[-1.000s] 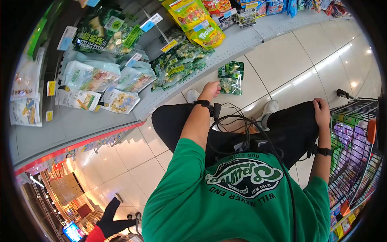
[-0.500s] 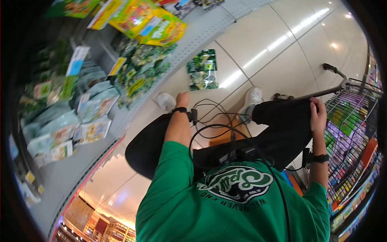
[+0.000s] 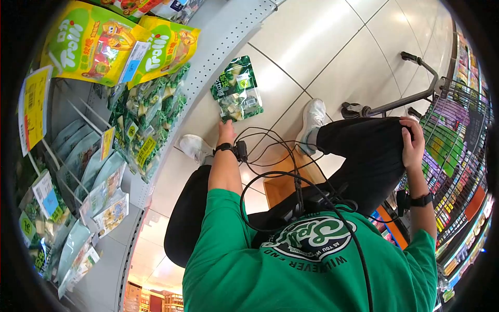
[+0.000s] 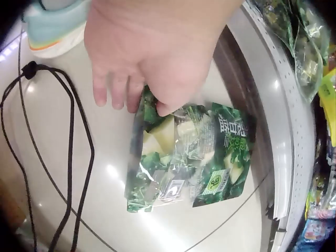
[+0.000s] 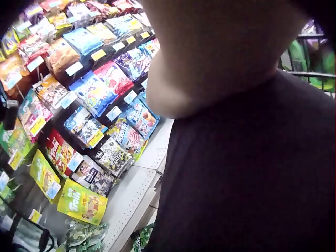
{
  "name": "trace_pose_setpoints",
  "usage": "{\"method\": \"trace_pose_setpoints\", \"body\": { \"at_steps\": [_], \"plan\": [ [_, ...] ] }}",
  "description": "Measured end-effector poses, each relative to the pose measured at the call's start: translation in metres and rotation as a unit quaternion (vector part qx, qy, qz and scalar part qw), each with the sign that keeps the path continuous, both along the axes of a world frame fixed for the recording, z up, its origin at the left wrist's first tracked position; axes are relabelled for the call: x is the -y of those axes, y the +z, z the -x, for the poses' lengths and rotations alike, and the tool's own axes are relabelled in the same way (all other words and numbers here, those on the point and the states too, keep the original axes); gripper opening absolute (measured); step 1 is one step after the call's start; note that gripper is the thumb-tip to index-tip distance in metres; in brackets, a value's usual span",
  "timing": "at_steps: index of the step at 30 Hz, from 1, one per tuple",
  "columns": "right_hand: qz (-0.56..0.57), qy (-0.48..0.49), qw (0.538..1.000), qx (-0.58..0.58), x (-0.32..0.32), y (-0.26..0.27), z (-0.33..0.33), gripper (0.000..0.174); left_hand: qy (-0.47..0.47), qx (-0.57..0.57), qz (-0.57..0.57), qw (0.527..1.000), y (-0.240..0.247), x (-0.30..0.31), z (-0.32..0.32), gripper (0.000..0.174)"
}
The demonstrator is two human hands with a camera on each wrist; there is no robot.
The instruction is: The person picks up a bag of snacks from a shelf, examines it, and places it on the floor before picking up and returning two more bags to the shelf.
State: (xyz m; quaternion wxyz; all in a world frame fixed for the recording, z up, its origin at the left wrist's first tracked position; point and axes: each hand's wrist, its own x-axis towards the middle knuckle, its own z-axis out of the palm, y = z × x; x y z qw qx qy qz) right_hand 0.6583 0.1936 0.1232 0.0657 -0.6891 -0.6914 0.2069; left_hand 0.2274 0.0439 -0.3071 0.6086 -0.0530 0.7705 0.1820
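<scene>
Reaching contact, our left hand [image 4: 152, 60] has closed the gap to the green clear-windowed snack pouch [image 3: 239, 88]. We've got its near edge pinched between thumb and fingers, probably so the printed face stays uncovered. It's just ahead of that hand, over floor tiles [image 3: 332, 65]; touching them or not, we can't tell. Well apart, our right hand [image 3: 413, 143] rests loosely on our knee [image 3: 371, 140], likely for balance, beside the shopping cart [image 3: 457, 151].
</scene>
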Motion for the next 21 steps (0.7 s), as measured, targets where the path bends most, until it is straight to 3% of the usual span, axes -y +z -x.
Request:
{"method": "trace_pose_setpoints", "body": {
  "at_steps": [1,5,8,10,11,12,14,17,21],
  "plan": [
    [0.005,0.002,1.000,0.004,-0.002,0.000,0.001,0.015,0.046,0.020,-0.008,0.999,-0.005,-0.001,-0.001,0.059],
    [0.012,0.003,1.000,0.023,-0.003,0.002,0.004,0.015,0.056,0.042,0.001,0.998,-0.018,-0.005,-0.002,0.052],
    [0.011,0.005,1.000,0.026,-0.004,0.002,0.007,0.015,0.078,-0.012,-0.027,0.996,-0.037,0.004,-0.007,0.039],
    [0.010,0.010,1.000,0.021,-0.005,0.003,0.008,0.015,-0.181,-0.069,-0.135,0.972,-0.049,0.014,-0.005,0.031],
    [0.008,0.015,1.000,0.021,-0.006,0.004,0.011,0.015,-0.254,-0.128,-0.172,0.943,-0.045,0.014,-0.011,0.031],
    [0.005,0.018,1.000,0.020,-0.006,0.005,0.013,0.015,-0.254,-0.133,-0.171,0.943,-0.040,0.014,-0.015,0.031],
    [0.000,0.028,0.999,0.020,-0.007,0.005,0.014,0.015,-0.307,0.065,-0.218,0.924,-0.005,0.000,-0.021,0.024],
    [-0.022,0.041,0.998,0.033,-0.007,0.006,0.016,0.016,-0.302,0.118,-0.216,0.921,0.096,-0.041,-0.034,0.021],
    [-0.037,0.055,0.997,0.029,-0.003,0.015,0.028,0.018,-0.295,0.145,-0.281,0.902,0.184,-0.065,-0.055,0.021]
  ]
}}
